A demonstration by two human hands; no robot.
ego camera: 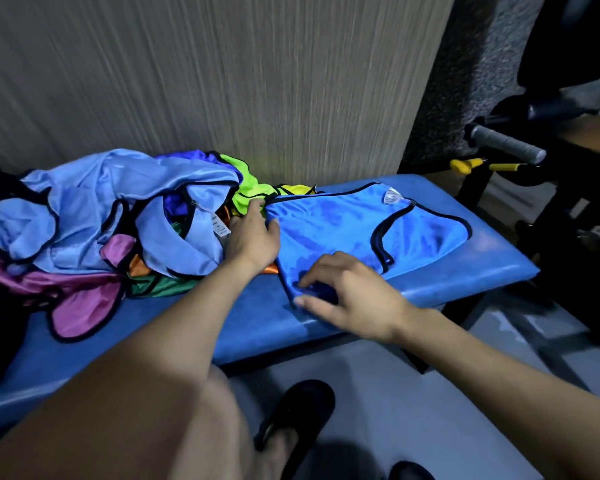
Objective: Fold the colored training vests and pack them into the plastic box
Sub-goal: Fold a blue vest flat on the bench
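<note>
Head cam: blue vest (pixel 343 230) spread flat on the bench (pixel 257 323), right end. Left hand (pixel 253 233) pinches its far corner, right hand (pixel 347 292) pinches the near corner. Best bet: lift both evenly, fold w/ edges matched. Heap of vests (pixel 101 220) crowds the left; no box in view.

You have one bright blue vest (pixel 343 230) with black trim spread flat on the right part of the blue bench, its white label turned up at the far edge and its armhole curve lying toward the right end. To its left sits your heap of unfolded vests (pixel 118 223): pale blue ones on top, a magenta one spilling toward you, neon green at the back by the wall, and scraps of orange, dark green and purple between (all crumpled together).
</note>
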